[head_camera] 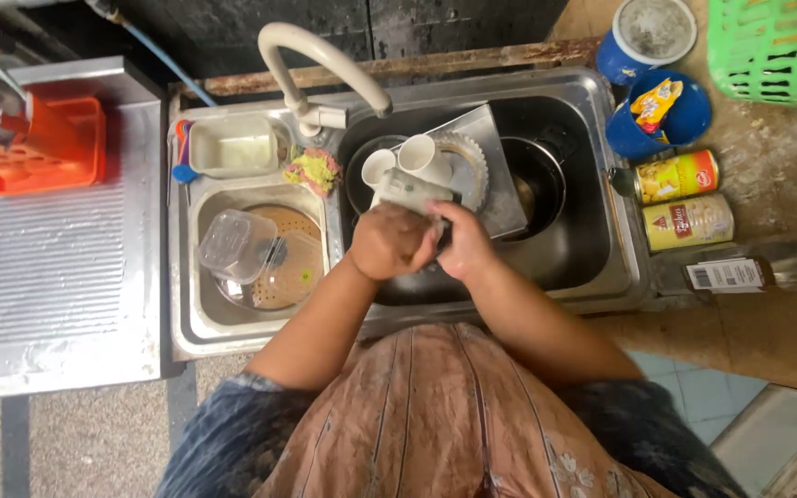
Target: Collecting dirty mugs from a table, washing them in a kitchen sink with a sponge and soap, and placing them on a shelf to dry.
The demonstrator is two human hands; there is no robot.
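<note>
Item: pale rectangular container, apparently plastic, held over the main sink basin at the centre of the view.

Left hand: grip closed around the near end of the container, knuckles up. Right hand: grip closed against the container's right side, fingers curled about its edge; what lies beneath the palm cannot be told.

Surroundings, by clock face from the hands:
- 12 o'clock: two white cups lying tilted, mouths toward the camera, touching the container's far end; beyond them a curved white tap.
- 1 o'clock: a fluted round tin on a flat metal tray; a dark pot just beside.
- 3 o'clock: two cans lying on the desk, a clear bottle near them.
- 1 to 2 o'clock, farther off: blue tub and lid, green basket.
- 9 o'clock: smaller basin with clear lidded box on a round strainer.
- 10 o'clock: white rectangular dish, crumpled cloth; farther left an orange rack on the ribbed drainboard.

Handling judgement: container looks light and fairly stiff, likely wet and slippery; thin walls may flex. Best taken by the short ends or the rim, both hands, as here. Cups adjoining appear breakable and loosely lodged; they could roll if jostled.
</note>
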